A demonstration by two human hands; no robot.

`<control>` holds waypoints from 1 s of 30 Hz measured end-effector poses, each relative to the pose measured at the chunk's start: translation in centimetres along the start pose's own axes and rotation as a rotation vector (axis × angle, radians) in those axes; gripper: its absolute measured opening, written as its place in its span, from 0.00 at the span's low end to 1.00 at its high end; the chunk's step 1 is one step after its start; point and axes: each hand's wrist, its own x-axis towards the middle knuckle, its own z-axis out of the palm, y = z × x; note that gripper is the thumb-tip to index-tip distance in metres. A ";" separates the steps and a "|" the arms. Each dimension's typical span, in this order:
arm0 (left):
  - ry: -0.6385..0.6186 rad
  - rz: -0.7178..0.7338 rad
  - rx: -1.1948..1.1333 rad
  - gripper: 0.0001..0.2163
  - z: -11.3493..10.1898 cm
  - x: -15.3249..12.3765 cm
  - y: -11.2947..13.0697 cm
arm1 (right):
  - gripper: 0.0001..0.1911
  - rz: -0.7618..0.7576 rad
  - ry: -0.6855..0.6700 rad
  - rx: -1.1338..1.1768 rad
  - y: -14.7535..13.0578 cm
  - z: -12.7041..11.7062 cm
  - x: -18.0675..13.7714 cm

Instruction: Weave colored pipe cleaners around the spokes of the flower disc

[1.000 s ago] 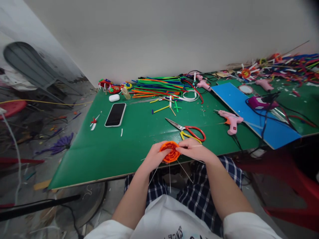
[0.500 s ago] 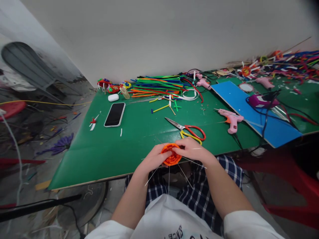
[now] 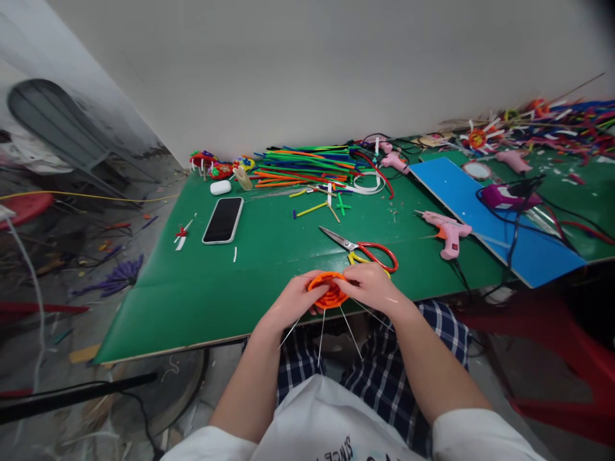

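Observation:
A round orange woven disc (image 3: 328, 291) with thin white spokes sticking out below it is held over the near edge of the green table (image 3: 202, 288). My left hand (image 3: 292, 302) grips its left side with closed fingers. My right hand (image 3: 368, 285) pinches its right and top side. Red-and-yellow-handled scissors (image 3: 365, 251) lie just beyond my right hand.
A phone (image 3: 223, 219) and a white earbud case (image 3: 220, 187) lie at the left. A pile of coloured strips (image 3: 307, 165) sits at the back. A pink glue gun (image 3: 446, 230) lies beside a blue board (image 3: 490, 218). A red stool (image 3: 567, 358) stands at the right.
Both hands have turned and tilted the orange disc slightly; it sits a little flatter and the spokes point more downward. The hands stay at the table's near edge.

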 end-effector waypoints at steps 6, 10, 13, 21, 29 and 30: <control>0.359 0.348 0.327 0.11 -0.1 -0.3 0.4 | 0.18 0.043 0.090 0.057 -0.2 0.4 0.3; 0.389 0.392 0.421 0.09 0.2 -0.2 0.2 | 0.19 0.023 0.039 0.137 -0.4 0.8 0.3; 0.394 0.360 0.404 0.09 0.4 -0.2 0.1 | 0.19 0.003 0.025 0.150 -0.4 0.8 0.2; 0.226 0.148 0.089 0.12 0.0 -0.1 0.6 | 0.18 -0.025 0.156 0.103 -0.1 0.5 -0.1; 0.424 0.328 0.191 0.11 -1.1 -1.3 1.0 | 0.08 0.107 0.227 0.423 -0.1 -0.6 -0.1; 0.528 0.407 0.271 0.10 -1.1 -1.4 0.8 | 0.08 0.138 0.184 0.482 -0.3 -0.7 0.0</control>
